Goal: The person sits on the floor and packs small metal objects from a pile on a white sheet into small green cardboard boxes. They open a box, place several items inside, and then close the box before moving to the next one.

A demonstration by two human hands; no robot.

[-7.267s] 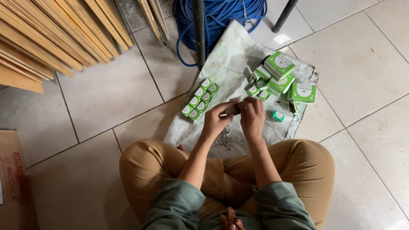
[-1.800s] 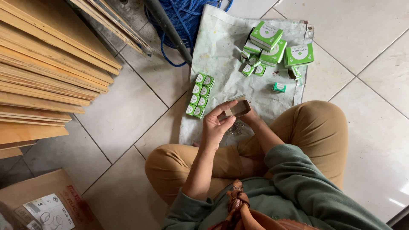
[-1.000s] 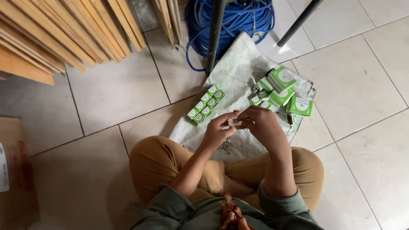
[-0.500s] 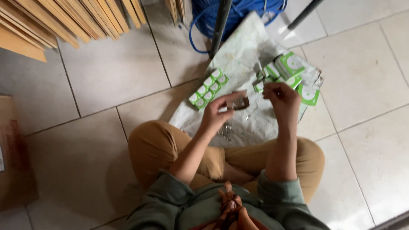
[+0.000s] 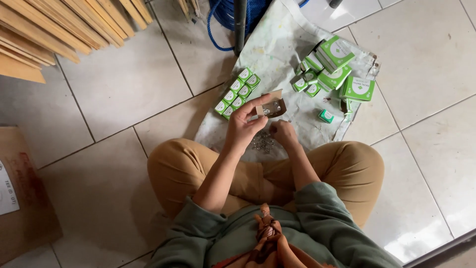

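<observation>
— What is the person wearing?
— A grey-green sweatshirt (image 5: 317, 223) with long sleeves, pushed up on the forearms, and tan trousers (image 5: 347, 164).
— Anything else?
— An orange-brown patterned cloth (image 5: 267, 243) hangs at the chest, bottom centre of the frame.

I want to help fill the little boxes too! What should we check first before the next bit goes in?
1. Small brown box open side up in the left hand: ok.
2. Shiny metal bits already in the box: ok.
3. Pile of metal pieces close to the right hand: ok.
4. Right hand holding a piece: cannot tell.
5. Box full: cannot tell.
6. Row of small green boxes resting on the sheet: ok.
</observation>
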